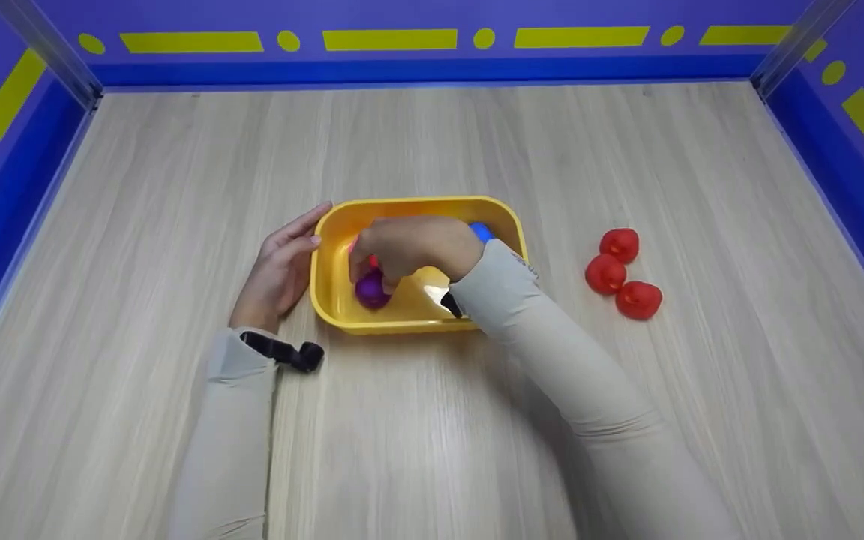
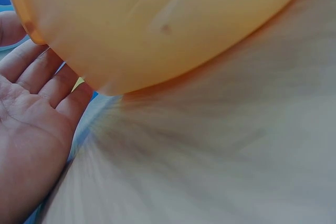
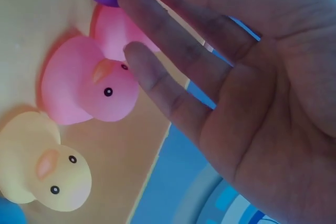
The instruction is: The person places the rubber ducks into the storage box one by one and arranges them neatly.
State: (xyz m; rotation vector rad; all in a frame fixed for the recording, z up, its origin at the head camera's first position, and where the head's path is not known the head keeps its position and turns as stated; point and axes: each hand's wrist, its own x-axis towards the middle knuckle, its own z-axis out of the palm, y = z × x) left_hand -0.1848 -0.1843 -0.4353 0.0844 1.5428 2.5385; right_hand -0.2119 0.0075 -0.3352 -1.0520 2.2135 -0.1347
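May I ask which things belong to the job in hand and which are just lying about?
Apparently in the job: left hand, right hand, yellow bin, purple toy, pink ducks, yellow duck, blue toy.

Lying about, though perhaps set aside: three red toys on the table.

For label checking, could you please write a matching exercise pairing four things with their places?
1. Left hand
2. Shiny purple rounded toy
3. Partly hidden blue toy
4. Three red rounded toys

A. On the wood-grain table, right of the yellow rounded plastic container
B. Inside the container, touching the right hand
C. Against the container's left outside
D. Inside the container, toward its far right corner

Pairs: 1-C; 2-B; 3-D; 4-A
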